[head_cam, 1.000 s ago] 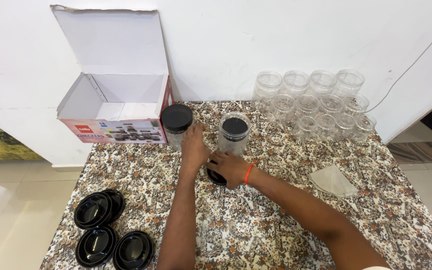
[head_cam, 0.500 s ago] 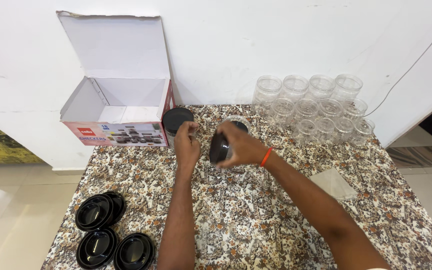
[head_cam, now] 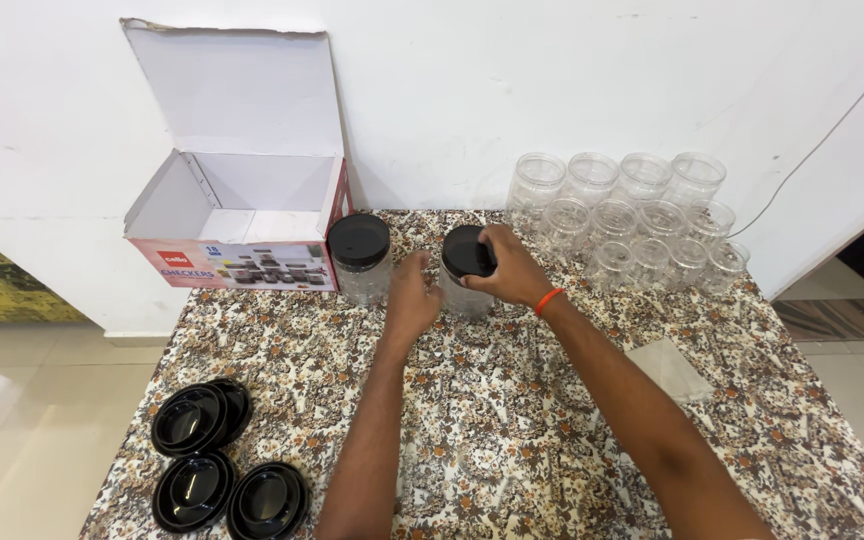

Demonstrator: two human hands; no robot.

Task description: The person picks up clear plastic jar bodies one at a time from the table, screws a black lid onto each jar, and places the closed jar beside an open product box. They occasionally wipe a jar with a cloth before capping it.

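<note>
You look down at a desk (head_cam: 512, 450) covered in a brown and white floral pattern, pushed against a white wall. Your right hand (head_cam: 512, 268), with an orange band at the wrist, is curled over a black lid (head_cam: 467, 251), holding it on top of a clear jar (head_cam: 467, 298) that stands upright near the middle of the desk's far side. Your left hand (head_cam: 412, 300) is loosely open, fingers pointing away from you, resting just left of the jar at its side; you cannot tell whether it touches the plastic. Left of that stands a second jar (head_cam: 360, 260), already capped in black. Behind it, an open cardboard box (head_cam: 237, 215) sits with its flap up against the wall. To the right, a cluster of open clear jars (head_cam: 627, 215) stands in rows. A stack of black lids (head_cam: 222, 460) lies at the near left corner, and a flat clear plastic piece (head_cam: 670, 368) lies to your right. To seat the lid well, keep it level on the rim, steady the jar body with your left hand, and press or turn evenly so it does not catch crooked.
</note>
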